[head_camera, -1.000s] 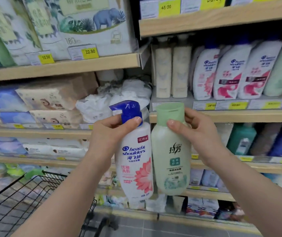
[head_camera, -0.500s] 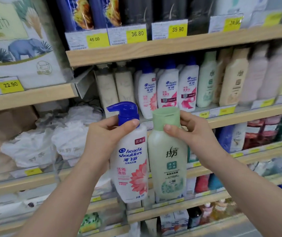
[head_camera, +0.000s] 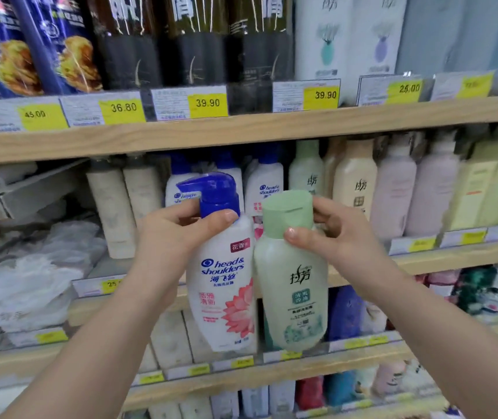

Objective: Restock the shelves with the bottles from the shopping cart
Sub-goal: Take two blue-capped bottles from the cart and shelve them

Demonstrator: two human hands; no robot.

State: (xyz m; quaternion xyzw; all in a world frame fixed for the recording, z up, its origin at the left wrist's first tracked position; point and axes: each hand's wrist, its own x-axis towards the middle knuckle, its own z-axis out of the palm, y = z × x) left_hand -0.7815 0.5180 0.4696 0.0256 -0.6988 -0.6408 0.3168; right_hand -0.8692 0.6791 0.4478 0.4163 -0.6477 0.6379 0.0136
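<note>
- Both bottles now sit higher and closer to the shelving than a second ago; the shopping cart has dropped out of view and the price-tag row fills the top of the head view.
- Left hand [head_camera: 169,237] grips the white pump bottle [head_camera: 223,285] at its neck, thumb curled just under the blue pump head [head_camera: 216,193].
- Right hand [head_camera: 341,240] pinches the green bottle [head_camera: 293,285] at the base of its pale green cap [head_camera: 287,211], thumb in front, fingers behind.
- The two bottles hang side by side, touching or nearly so along their flanks (cannot tell which), in front of the middle shelf [head_camera: 441,260].
- Matching stock is directly behind: white blue-capped bottles [head_camera: 264,189] behind the left hand, a green-capped bottle [head_camera: 306,170] just right of them.
- Judgement: carry step done, placement not yet begun.
- Risk 1: both grips are high on the neck, so the bodies swing freely; a bottom edge could catch the shelf lip or its price tags [head_camera: 414,244] on the way in.
- Risk 2: the row looks tightly packed; pushing in without a clear gap could topple neighbours.
- Risk 3: the cap pinch on the green bottle is light; a slip would drop it.
</note>
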